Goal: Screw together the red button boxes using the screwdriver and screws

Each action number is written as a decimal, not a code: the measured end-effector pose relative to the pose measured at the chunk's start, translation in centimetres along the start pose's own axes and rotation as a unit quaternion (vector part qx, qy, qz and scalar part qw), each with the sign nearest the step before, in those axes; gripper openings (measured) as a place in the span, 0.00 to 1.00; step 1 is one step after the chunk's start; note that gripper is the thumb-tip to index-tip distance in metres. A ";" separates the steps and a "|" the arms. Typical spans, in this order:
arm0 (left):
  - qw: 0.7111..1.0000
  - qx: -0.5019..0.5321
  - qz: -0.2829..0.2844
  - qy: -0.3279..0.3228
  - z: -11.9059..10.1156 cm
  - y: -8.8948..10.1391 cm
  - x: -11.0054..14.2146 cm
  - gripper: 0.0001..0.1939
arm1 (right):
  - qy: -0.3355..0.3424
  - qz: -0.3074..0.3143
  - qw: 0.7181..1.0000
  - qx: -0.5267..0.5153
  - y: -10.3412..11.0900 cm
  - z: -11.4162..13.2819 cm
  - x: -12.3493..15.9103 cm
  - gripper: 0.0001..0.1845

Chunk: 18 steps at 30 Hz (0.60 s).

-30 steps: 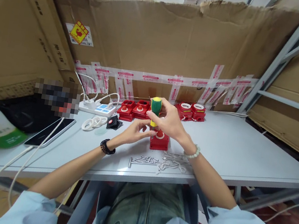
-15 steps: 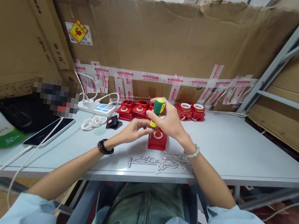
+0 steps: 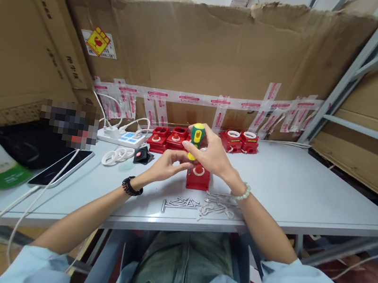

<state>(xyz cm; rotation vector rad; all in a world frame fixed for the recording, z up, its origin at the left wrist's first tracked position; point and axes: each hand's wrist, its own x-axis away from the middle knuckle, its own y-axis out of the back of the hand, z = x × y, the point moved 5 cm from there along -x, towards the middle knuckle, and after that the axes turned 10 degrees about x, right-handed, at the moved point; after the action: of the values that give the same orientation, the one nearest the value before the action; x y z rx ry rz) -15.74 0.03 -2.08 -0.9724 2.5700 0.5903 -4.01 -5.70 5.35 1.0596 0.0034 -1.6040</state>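
"What are the hands doing?"
"The right hand (image 3: 214,155) wraps the upright screwdriver (image 3: 197,136); the left hand (image 3: 168,165) curls by its lower end, its grip unclear. The red housing (image 3: 197,182) sits just below both."
"Edges?"
"Screws (image 3: 183,203) and white cords (image 3: 217,206) lie between the hands and the surface's (image 3: 303,188) near edge. The surface stretches rightward from the right hand; white-ringed housings (image 3: 233,144) stand beyond it."
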 end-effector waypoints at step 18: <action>0.999 -0.041 -0.017 -0.019 -0.5 -0.4 0.1 0.15 | 0.014 -0.009 1.000 -0.008 0.0 -0.2 0.1 0.20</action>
<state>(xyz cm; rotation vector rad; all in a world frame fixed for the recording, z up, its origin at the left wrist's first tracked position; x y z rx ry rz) -15.62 -0.57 -1.81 -1.0190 2.5093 0.7033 -3.86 -5.63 5.19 1.0729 0.0442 -1.6018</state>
